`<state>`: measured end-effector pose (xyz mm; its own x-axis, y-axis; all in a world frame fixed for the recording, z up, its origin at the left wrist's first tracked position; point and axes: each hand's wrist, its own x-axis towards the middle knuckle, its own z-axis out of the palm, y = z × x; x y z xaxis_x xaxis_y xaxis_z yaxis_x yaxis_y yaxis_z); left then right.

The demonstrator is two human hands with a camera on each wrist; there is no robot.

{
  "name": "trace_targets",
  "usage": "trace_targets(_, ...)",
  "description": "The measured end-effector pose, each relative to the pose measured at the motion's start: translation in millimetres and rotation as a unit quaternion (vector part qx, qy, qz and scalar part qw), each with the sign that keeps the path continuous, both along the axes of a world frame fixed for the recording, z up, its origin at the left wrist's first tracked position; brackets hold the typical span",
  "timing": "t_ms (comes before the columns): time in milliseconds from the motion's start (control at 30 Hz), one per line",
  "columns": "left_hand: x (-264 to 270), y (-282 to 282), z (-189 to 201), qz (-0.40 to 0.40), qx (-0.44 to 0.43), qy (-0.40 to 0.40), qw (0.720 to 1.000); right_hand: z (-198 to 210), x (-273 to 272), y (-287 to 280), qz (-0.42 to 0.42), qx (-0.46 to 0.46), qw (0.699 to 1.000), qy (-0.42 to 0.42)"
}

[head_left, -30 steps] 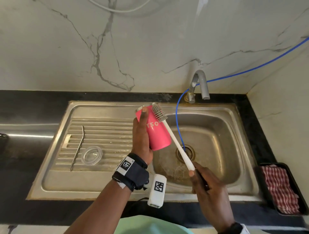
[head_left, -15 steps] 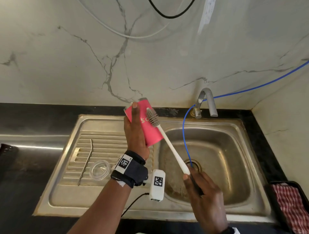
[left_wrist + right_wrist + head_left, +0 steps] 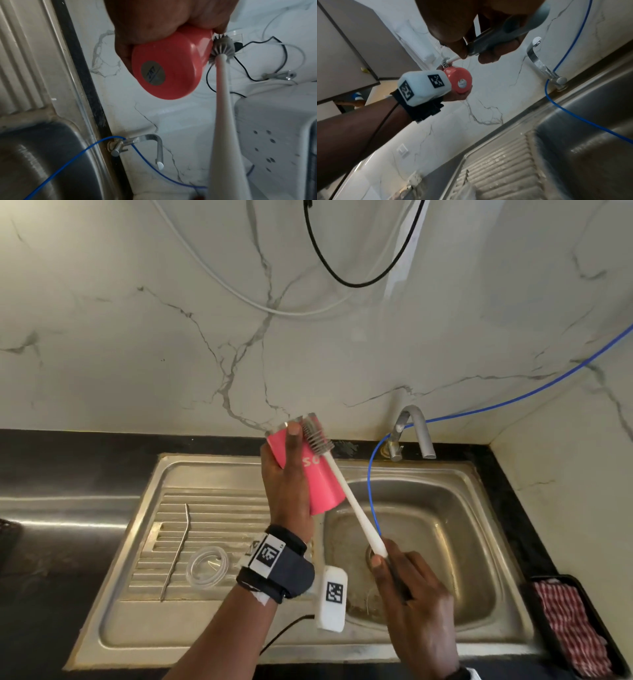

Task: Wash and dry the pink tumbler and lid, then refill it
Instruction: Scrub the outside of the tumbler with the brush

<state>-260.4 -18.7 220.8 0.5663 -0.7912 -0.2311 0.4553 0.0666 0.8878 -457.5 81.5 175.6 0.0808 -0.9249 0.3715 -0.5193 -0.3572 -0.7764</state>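
My left hand (image 3: 286, 484) grips the pink tumbler (image 3: 320, 484), tilted with its steel rim pointing up and away, above the divide between drainboard and basin. In the left wrist view its pink base (image 3: 164, 71) faces the camera under my fingers. My right hand (image 3: 407, 583) holds the grey grip of a long white bottle brush (image 3: 352, 505). The grey bristle head (image 3: 317, 436) lies against the tumbler's outside near the rim. The clear lid (image 3: 208, 566) lies on the drainboard.
A bent metal straw (image 3: 176, 553) lies left of the lid on the steel sink's drainboard (image 3: 212, 508). The tap (image 3: 416, 429) stands behind the basin, with a blue hose (image 3: 371, 491) running down to the drain. A red checked cloth (image 3: 572, 631) sits in a black tray at right.
Both hands have risen, lifting the tumbler toward the back wall. The brush head has slid along the tumbler's outside, down the side and back up to the rim.
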Motion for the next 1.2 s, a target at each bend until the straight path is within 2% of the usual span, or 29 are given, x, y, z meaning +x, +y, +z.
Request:
trace_targets(100, 2, 7, 3, -0.017, -0.004, -0.002, 1.000, 2, 16, 4, -0.016, -0.013, 1.000, -0.008)
trace_targets(300, 33, 12, 17, -0.005, -0.011, 0.016, 1.000, -8, 27, 49, -0.029, -0.021, 0.999, 0.004)
trace_targets(500, 8, 30, 14, -0.030, -0.005, -0.017, 0.999, 7, 44, 34, -0.051, -0.044, 0.998, 0.004)
trace_targets(733, 7, 9, 39, 0.001, -0.024, -0.011, 1.000, 7, 4, 46, -0.033, -0.042, 0.998, 0.018)
trace_targets(967, -25, 15, 42, 0.005, -0.016, -0.012, 1.000, 20, -2, 7, -0.017, -0.059, 0.998, 0.011)
trace_targets(1200, -4, 5, 49, 0.040, -0.036, -0.003, 0.999, 4, -19, 23, -0.019, -0.042, 0.999, 0.003)
